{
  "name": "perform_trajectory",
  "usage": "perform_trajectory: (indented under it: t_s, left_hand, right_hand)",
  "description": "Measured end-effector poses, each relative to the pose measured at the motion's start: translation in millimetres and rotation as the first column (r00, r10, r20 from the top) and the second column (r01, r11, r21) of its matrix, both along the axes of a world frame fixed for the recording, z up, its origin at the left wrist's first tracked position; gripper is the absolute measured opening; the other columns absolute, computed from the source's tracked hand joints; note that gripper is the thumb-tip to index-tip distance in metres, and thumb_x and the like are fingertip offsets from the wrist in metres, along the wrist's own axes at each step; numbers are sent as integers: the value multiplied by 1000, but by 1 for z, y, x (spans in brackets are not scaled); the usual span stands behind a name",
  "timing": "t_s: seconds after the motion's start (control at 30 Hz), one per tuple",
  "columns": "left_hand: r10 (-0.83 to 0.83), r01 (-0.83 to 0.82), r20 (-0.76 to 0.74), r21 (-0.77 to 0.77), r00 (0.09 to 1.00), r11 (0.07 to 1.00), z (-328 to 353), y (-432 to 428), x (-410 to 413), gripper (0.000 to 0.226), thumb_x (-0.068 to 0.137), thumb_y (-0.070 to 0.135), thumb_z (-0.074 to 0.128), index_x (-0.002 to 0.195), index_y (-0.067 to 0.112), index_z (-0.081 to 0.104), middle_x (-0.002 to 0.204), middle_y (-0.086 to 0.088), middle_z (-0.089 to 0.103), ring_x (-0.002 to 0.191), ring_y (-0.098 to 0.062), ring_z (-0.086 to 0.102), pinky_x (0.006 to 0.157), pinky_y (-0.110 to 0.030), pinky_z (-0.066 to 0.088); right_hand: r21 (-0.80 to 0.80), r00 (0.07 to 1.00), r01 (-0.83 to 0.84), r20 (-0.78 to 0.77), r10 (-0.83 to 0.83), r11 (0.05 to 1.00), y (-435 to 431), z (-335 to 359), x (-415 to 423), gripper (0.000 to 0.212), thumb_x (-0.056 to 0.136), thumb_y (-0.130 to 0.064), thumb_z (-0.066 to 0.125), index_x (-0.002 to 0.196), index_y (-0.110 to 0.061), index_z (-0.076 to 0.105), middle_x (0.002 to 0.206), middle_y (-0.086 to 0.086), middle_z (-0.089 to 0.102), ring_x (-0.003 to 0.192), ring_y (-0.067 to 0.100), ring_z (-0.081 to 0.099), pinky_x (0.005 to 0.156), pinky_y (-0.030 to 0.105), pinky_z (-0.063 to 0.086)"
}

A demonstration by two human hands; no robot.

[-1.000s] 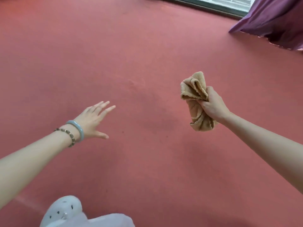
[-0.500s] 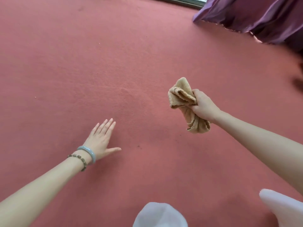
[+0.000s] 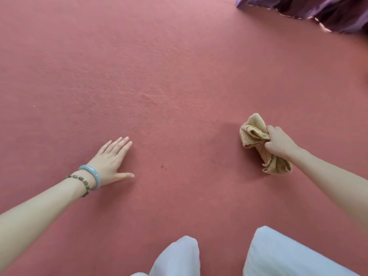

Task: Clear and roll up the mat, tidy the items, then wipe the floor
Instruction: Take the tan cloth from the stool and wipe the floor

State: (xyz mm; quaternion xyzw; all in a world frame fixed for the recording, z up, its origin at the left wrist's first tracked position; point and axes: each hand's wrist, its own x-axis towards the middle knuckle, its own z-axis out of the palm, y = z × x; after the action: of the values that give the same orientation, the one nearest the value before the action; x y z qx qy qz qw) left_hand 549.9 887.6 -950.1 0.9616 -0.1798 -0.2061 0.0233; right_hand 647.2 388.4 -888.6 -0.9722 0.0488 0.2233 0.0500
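Grips the bunched tan cloth (image 3: 253,133) in the right hand (image 3: 279,143), fingers (image 3: 271,130) curled round it, lower than before, perhaps touching the red floor (image 3: 159,76). Rests the left hand (image 3: 111,160) flat there now, fingers straight. Far right, purple curtain (image 3: 322,10); near, white-clad knees (image 3: 278,253).

Bright, even daylight, soft shadows — wide-angle edges bowed

Both forearms, left (image 3: 39,208) and right (image 3: 328,186), are bare as far as the view reaches. The left wrist wears two bracelets. One is a smooth, thick bangle (image 3: 93,172) of pale blue-green, next to the left grip (image 3: 112,160). Just behind it is a string of oval brown beads (image 3: 81,179). Along the bottom edge are two knees in plain, near-white trousers (image 3: 278,255).
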Motion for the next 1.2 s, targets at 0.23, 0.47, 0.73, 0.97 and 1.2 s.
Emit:
perform_trajectory:
  t_s: [0.23,0.47,0.73,0.97,1.2]
  left_hand:
    - [193,-188,85,-64,977,980,-10,-7,-11,110,67,86,9,148,12,15,155,-8,14,144,-22,10,115,-36,4]
    - [341,-333,59,-119,938,936,-13,-16,-16,72,89,37,54,146,9,20,154,-11,18,143,-25,13,115,-40,10]
    - [306,-304,46,-38,951,952,-17,4,-24,98,73,74,16,145,8,23,152,-13,23,142,-28,18,114,-42,14]
    - [390,-382,74,-96,918,919,-20,9,-26,99,76,79,16,146,10,22,153,-12,21,142,-26,16,114,-41,12]
    - [527,-515,80,-129,846,847,-17,9,-23,69,92,36,49,148,12,16,155,-10,14,144,-25,10,116,-39,7]
  right_hand:
    - [193,989,-34,149,5,981,97,-18,-50,56,75,-2,45,128,-21,46,97,13,45,94,38,52,77,39,41]
    - [421,759,-599,26,651,681,247,-8,-139,39,82,-7,48,120,-15,45,113,12,44,102,34,47,68,41,35]
    - [130,955,-250,198,222,959,108,-31,17,47,78,-2,48,123,-16,47,108,17,48,101,39,53,78,41,44]
    - [-22,905,366,240,-350,930,35,-21,70,40,86,-10,40,126,-7,39,124,26,42,111,49,47,91,48,40]
    - [269,940,-308,234,248,912,265,-33,-4,36,83,-4,42,117,-13,46,117,16,45,102,39,49,79,43,42]
